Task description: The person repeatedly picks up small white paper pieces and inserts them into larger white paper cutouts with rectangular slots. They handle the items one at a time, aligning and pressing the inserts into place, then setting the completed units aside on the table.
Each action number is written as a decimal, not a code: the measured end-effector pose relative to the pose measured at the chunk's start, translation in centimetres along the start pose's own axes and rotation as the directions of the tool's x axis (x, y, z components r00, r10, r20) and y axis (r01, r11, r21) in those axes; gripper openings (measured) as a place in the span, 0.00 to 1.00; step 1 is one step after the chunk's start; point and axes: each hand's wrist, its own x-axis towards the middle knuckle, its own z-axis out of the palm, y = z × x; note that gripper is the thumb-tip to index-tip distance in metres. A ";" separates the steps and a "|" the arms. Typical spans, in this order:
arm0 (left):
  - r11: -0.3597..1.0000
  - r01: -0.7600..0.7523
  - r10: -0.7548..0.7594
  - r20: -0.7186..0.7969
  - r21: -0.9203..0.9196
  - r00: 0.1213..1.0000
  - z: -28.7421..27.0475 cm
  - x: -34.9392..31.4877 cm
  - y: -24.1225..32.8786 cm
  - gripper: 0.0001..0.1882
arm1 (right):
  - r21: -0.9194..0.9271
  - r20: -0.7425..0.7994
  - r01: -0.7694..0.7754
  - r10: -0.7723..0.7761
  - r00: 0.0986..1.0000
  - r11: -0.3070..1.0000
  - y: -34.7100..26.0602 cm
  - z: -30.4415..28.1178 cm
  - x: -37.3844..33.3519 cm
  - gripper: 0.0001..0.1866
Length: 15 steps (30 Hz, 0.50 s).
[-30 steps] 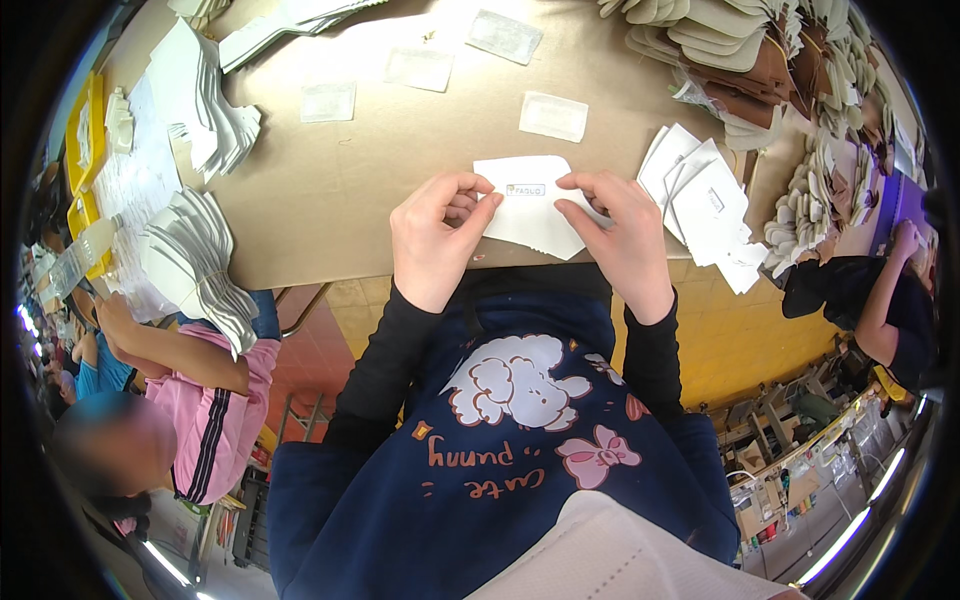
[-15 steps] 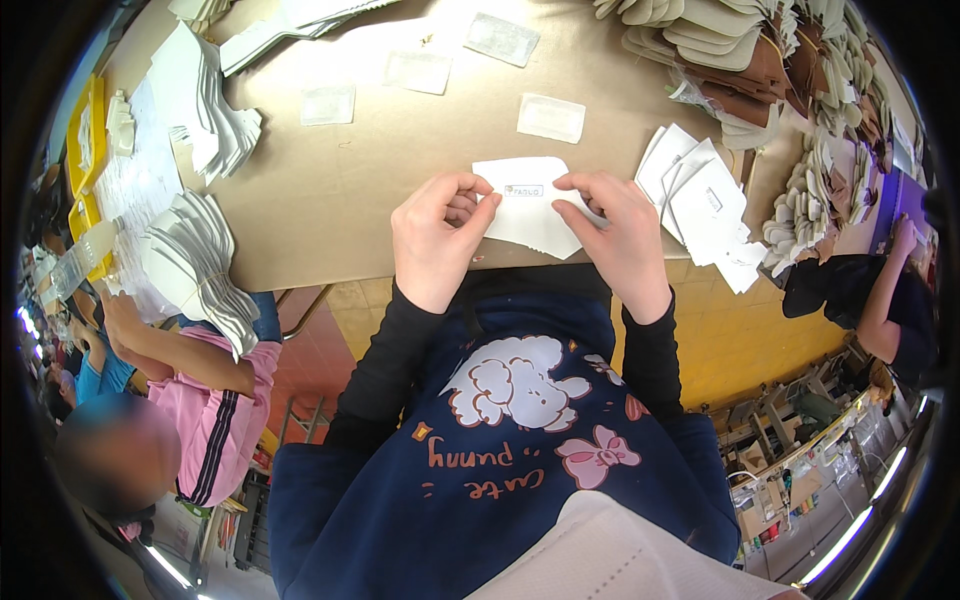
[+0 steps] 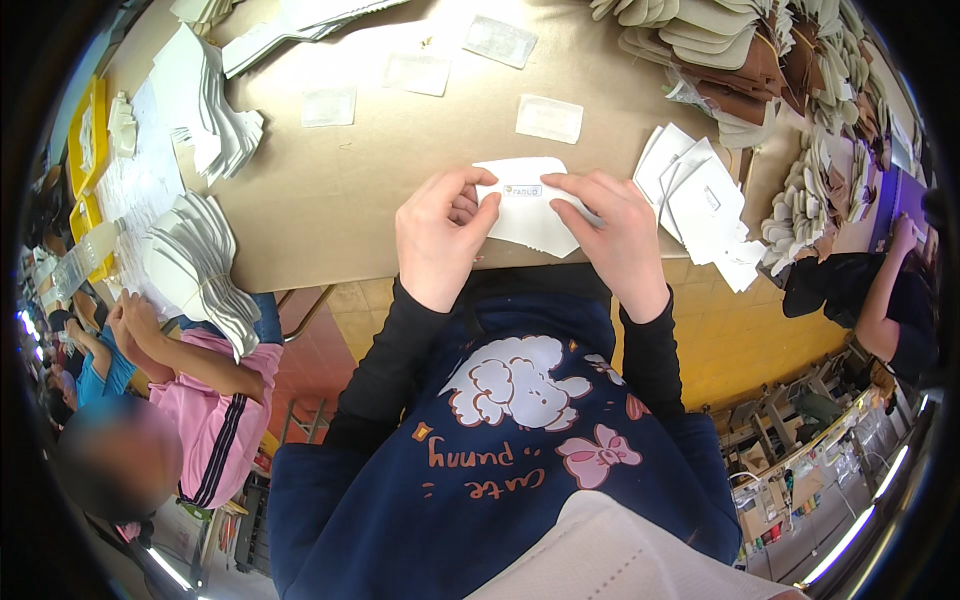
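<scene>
A white flat cut piece (image 3: 527,222) with a slightly jagged lower edge lies near the table's front edge, under both hands. On its upper part sits a small rectangular printed label (image 3: 522,191). My left hand (image 3: 440,235) pinches the piece's left side, thumb and forefinger close to the label's left end. At the right side my right hand (image 3: 615,232) has its thumb and forefinger on the piece, the forefinger at the label's right end. Just right of that hand is a loose pile of similar white pieces (image 3: 705,215), the top one bearing a label.
Several pale rectangular patches (image 3: 549,119) lie farther back on the brown table (image 3: 400,200). Stacked white pieces (image 3: 195,260) stand at the left, near yellow trays (image 3: 88,135). Bundles of beige and brown pieces (image 3: 710,45) fill the back right. A person in pink (image 3: 215,420) sits at the left.
Both hands have drawn slightly closer together on the white piece; my right fingertips have shifted left to the label's end. The person at the left has brought their hands together.
</scene>
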 end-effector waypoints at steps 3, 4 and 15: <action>1.000 -0.014 0.014 0.010 0.017 1.000 -0.1 0.0 0.1 0.08 | -0.035 0.013 -0.005 0.005 1.000 0.999 -0.1 0.0 0.0 0.12; 1.000 -0.019 0.019 0.009 0.021 1.000 -0.1 0.0 0.1 0.09 | -0.041 0.006 -0.008 0.009 1.000 0.999 -0.1 0.0 0.0 0.12; 0.944 -0.084 0.095 -0.021 0.318 0.995 0.3 -0.5 0.8 0.10 | -0.140 -0.060 -0.050 0.042 0.997 0.989 -1.1 0.7 -0.4 0.14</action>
